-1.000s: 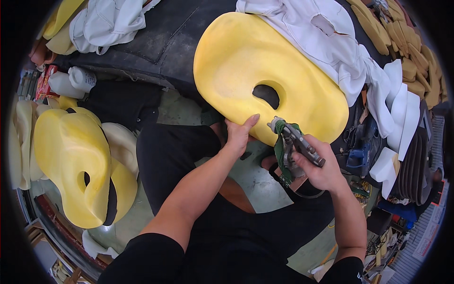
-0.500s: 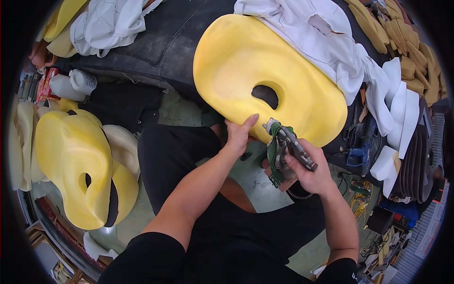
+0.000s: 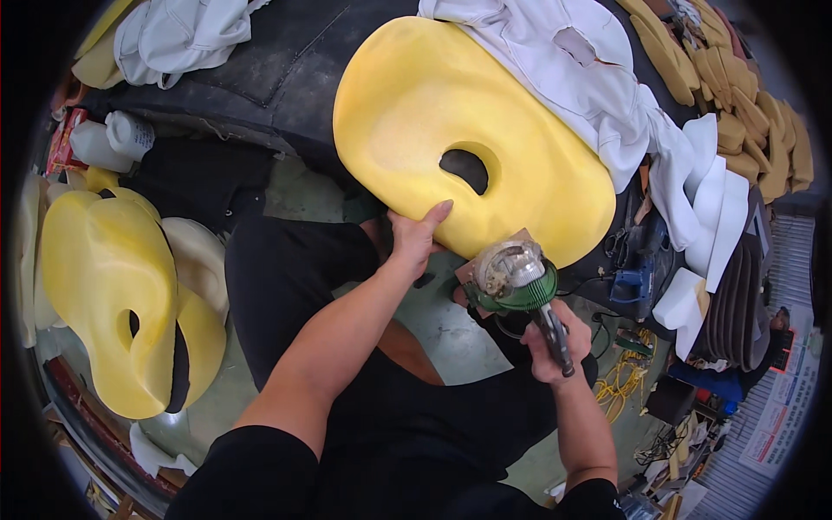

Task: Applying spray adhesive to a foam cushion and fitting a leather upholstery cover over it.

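A large yellow molded foam cushion (image 3: pixel 390 113) with an oval hole lies tilted in front of me. My left hand (image 3: pixel 414 238) grips its near edge, thumb on top and fingers mostly hidden beneath. My right hand (image 3: pixel 555 347) is closed round the grey handle of a hand-held tool (image 3: pixel 529 282). That tool has a round, dusty metal head, a green ribbed collar and a flat brown square piece under the head. Its head overlaps the cushion's near right edge; whether it touches the foam I cannot tell.
White covers (image 3: pixel 555 61) lie against the cushion's far side on a black-topped surface (image 3: pixel 286 52). More yellow foam pieces (image 3: pixel 113 286) stand at left, with white jugs (image 3: pixel 130 137) behind. At right are tan foam pieces (image 3: pixel 737 78), a blue tool (image 3: pixel 633 282) and a yellow cord (image 3: pixel 620 386).
My right hand has lowered and turned the tool, so its round head now faces up beside the foam edge. My left hand keeps its grip. The whole view has shifted slightly.
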